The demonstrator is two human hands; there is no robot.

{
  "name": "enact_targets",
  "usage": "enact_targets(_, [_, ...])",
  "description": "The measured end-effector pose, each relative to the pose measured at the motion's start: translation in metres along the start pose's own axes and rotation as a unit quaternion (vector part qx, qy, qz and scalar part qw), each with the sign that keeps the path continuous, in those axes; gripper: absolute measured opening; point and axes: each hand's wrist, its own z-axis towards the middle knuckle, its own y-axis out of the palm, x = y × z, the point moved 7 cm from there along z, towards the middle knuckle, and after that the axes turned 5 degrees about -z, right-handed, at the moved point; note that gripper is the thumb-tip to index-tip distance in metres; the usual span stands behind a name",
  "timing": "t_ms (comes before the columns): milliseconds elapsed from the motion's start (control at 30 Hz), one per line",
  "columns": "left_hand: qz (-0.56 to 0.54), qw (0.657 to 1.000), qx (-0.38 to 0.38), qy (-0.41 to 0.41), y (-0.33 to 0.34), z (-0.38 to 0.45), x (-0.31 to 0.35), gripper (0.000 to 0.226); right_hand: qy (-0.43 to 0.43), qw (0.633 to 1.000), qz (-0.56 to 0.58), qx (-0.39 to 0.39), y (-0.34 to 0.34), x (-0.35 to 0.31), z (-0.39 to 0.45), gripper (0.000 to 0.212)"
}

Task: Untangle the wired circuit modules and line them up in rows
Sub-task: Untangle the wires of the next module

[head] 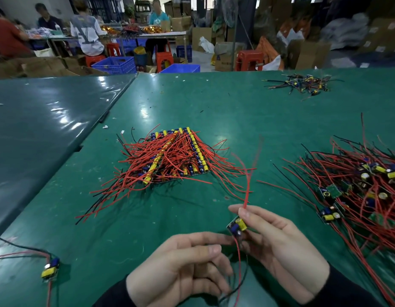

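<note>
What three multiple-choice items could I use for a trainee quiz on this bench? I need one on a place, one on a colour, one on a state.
1. Where is the tangled pile of modules?
A. on the right of the table
B. on the far left
C. in a blue crate

2. What colour is the big part on the held module?
A. white
B. yellow
C. orange

3. How is the held module held?
A. flat under a palm
B. lying loose on the mat
C. pinched in the right hand's fingers

Key:
1 A: the tangled pile lies at the right edge of the green table; the lined-up rows sit in the middle.
2 B: the held module carries a yellow block.
3 C: the right hand holds it up off the mat, red wire rising from the fingertips; the left hand is beside it.
</note>
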Motion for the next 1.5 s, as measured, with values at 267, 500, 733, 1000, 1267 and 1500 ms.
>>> enact_targets(267, [0.1,0.989,0.08,0.075,-0.007,0.004,0.002,0.035,-0.013,0.989,0.132,0.07,-0.006,0.0,-0.002,0.01])
enact_targets(500, [0.169,0.906,0.193,0.336,0.001,-0.01,0.032,0.043,-0.003,0.991,0.12,0.058,0.004,0.012,-0.004,0.016])
enact_targets(733, [0.037,0.912,0.221,0.344,-0.016,-0.021,0.045,0.032,-0.11,0.985,-0.111,-0.075,0.014,-0.005,-0.009,0.026])
enact_targets(1000, [0.059,0.967,0.184,0.167,-0.02,-0.021,0.039,0.016,-0.37,0.808,-0.447,0.103,-0.017,-0.048,-0.01,0.014])
enact_targets(1267, [0.049,0.971,0.163,0.17,-0.012,-0.014,0.031,0.018,-0.06,0.974,-0.17,-0.137,0.02,0.004,-0.008,0.028])
enact_targets(1500, [0.166,0.936,0.156,0.269,-0.01,-0.017,0.042,0.019,-0.024,0.972,-0.141,-0.186,0.032,0.005,-0.013,0.022])
